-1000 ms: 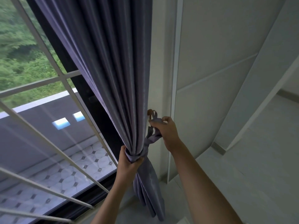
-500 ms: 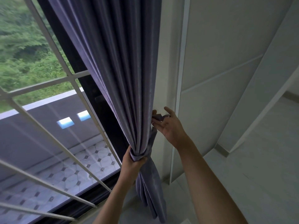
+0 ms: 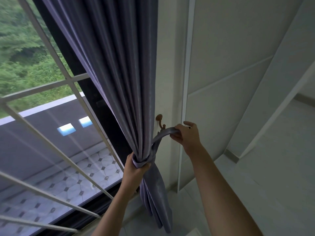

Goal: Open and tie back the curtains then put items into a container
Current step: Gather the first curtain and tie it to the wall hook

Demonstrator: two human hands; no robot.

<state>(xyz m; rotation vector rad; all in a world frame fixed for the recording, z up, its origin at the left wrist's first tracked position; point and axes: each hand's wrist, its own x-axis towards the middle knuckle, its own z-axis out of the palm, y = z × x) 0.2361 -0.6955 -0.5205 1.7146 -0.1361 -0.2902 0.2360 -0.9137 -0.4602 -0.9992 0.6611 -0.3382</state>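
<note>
beside the window, my left hand (image 3: pixel 136 163) grips the gathered curtain (image 3: pixel 119 74); my right hand (image 3: pixel 186 136) pinches the tieback (image 3: pixel 163 133), which i judge must next loop onto the hook (image 3: pixel 161 122).

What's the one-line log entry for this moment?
stage: tying back curtain | left hand: grips gathered curtain at tieback wrap | right hand: holds tieback end beside wall hook | tieback on hook: cannot tell
</note>
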